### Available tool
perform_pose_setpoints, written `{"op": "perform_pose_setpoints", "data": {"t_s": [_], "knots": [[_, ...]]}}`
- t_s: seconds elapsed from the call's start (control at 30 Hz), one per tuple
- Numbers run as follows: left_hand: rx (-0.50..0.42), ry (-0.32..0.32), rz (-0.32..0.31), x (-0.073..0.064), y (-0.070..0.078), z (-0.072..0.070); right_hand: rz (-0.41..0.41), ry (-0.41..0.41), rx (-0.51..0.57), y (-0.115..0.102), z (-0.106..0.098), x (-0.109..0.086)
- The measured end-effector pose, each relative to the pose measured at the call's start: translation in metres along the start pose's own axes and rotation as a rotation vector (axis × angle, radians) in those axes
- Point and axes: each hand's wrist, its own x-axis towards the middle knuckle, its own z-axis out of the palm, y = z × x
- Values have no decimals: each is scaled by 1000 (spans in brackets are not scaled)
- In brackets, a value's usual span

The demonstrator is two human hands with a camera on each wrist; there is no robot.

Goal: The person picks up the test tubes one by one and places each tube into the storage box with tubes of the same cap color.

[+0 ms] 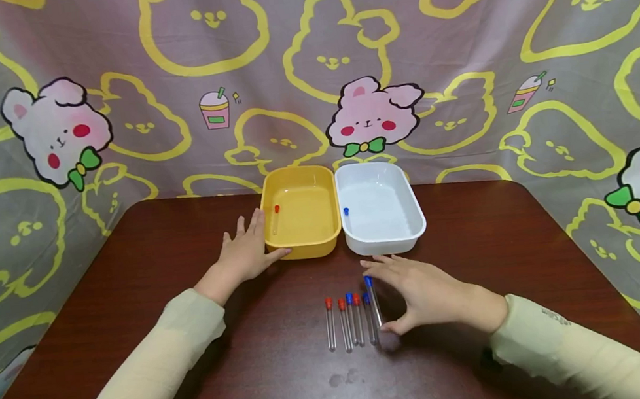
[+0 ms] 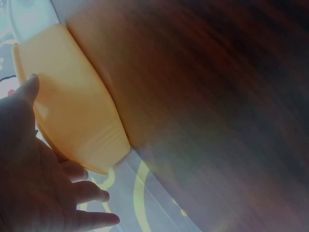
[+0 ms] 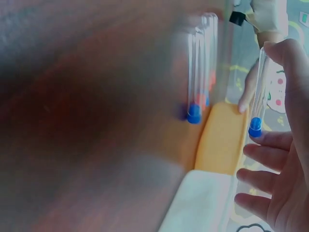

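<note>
My right hand (image 1: 428,289) pinches a clear test tube with a blue cap (image 3: 259,92), thumb at the rounded bottom and index finger at the cap. In the right wrist view its other fingers extend away from the tube. Several more test tubes with red or blue caps (image 1: 330,323) lie side by side on the table, just left of that hand. My left hand (image 1: 246,254) is at the near left corner of the yellow bin (image 1: 310,217), fingers spread along its side and thumb across the front rim.
Beside the yellow bin stands a white bin (image 1: 383,212). A red-capped tube (image 1: 277,214) lies in the yellow one, a blue-capped tube (image 1: 346,213) in the white one. Behind the brown table (image 1: 197,371) hangs a patterned curtain (image 1: 254,36).
</note>
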Motion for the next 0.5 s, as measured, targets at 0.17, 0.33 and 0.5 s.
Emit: {"op": "perform_pose_setpoints", "data": {"t_s": [0.17,0.33,0.5], "knots": [[-3,2,2,0,1,-1,-9,52,6,6,-6,3],[-2,-1,2,-1,1,-1,-17,66,1,10,-14,6],[6,0,0,-1,1,-1,-14,29,40,14,-24,11]]}}
